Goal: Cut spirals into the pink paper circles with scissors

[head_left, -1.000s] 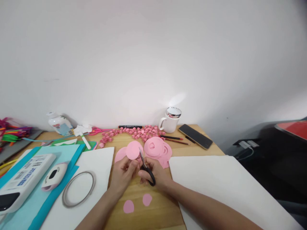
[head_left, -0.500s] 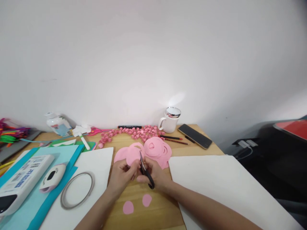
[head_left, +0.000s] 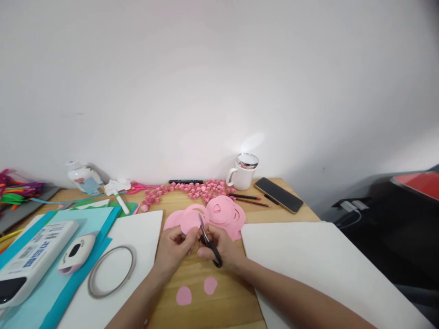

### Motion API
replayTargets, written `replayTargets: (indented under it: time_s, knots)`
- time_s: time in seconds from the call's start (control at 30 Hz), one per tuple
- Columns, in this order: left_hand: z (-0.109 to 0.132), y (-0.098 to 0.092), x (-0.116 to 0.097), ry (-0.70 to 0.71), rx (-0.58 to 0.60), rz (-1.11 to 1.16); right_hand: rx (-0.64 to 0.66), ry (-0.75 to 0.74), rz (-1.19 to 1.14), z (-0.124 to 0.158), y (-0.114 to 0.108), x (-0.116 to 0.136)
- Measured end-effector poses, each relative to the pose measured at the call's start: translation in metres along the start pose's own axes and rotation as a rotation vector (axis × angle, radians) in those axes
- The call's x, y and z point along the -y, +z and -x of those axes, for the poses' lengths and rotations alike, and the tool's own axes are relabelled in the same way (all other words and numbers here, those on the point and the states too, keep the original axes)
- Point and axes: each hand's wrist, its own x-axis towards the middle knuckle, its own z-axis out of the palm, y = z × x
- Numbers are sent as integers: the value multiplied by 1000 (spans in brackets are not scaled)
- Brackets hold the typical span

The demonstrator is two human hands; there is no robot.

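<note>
Between the fingers of my left hand (head_left: pixel 174 249) is a round piece of pink paper (head_left: pixel 190 220). My right hand (head_left: pixel 222 249) grips black-handled scissors (head_left: pixel 213 251), whose blades point up and away at the right edge of that piece. Behind my hands lies a loose pile of pink paper rounds and rings (head_left: pixel 224 212), some with curved cut-outs. Two small pink paper discs (head_left: pixel 184 296) rest flat on the wooden table (head_left: pixel 219 315), nearer to me than my hands. My fingers partly hide the lower edge of the held paper.
Many small rolled pink paper pieces (head_left: pixel 195 189) lie along the wall, near a white mug (head_left: pixel 243 171), pencils (head_left: pixel 252 202) and a phone (head_left: pixel 279 194). At left are teal sheets (head_left: pixel 99 217), a white device (head_left: pixel 34 262) and a tape ring (head_left: pixel 111 272). White board (head_left: pixel 308 260) covers the right.
The held pink paper shows smaller, turned a little in my left hand. The scissors in my right hand have shifted slightly right and tilted. The small discs have stayed put.
</note>
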Motion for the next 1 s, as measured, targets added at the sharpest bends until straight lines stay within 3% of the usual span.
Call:
replayTargets:
  time_s: [0.67, 1.0]
  knots:
    - [-1, -3, 11, 39, -71, 50, -50, 85, 74, 3, -3, -7]
    - [3, 3, 4, 0, -100, 10, -7, 77, 20, 3, 0, -7]
